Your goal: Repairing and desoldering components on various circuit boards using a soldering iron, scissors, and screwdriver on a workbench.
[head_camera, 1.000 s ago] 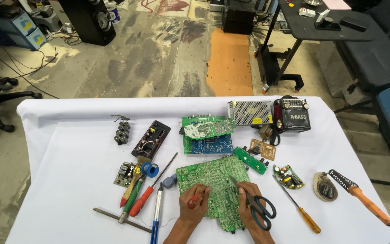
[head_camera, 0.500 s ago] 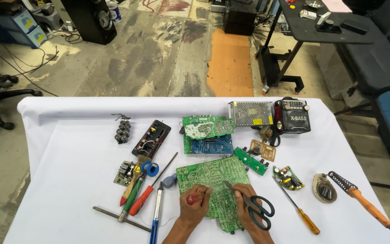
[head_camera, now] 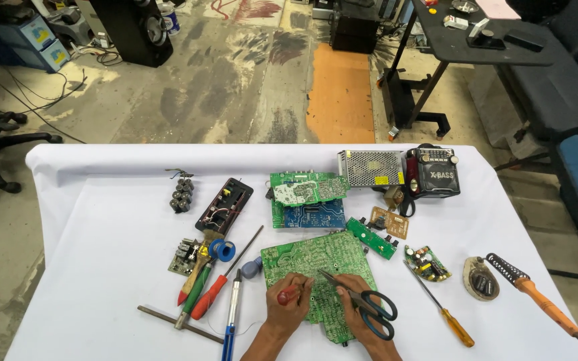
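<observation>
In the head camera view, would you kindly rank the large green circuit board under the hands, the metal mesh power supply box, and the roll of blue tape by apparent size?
1. Large green circuit board.
2. Metal mesh power supply box.
3. Roll of blue tape.

Large green circuit board [head_camera: 316, 257] flat on white cloth — blue-handled scissors [head_camera: 369, 306] and red-handled tool [head_camera: 287, 294] atop it

A table draped in white cloth [head_camera: 102, 220] carries a large green circuit board [head_camera: 319, 261], smaller boards [head_camera: 306, 189], a metal-cased power supply [head_camera: 371, 168], a small radio [head_camera: 433, 172], screwdrivers [head_camera: 209, 297], and an orange-handled soldering iron [head_camera: 535, 295].
</observation>
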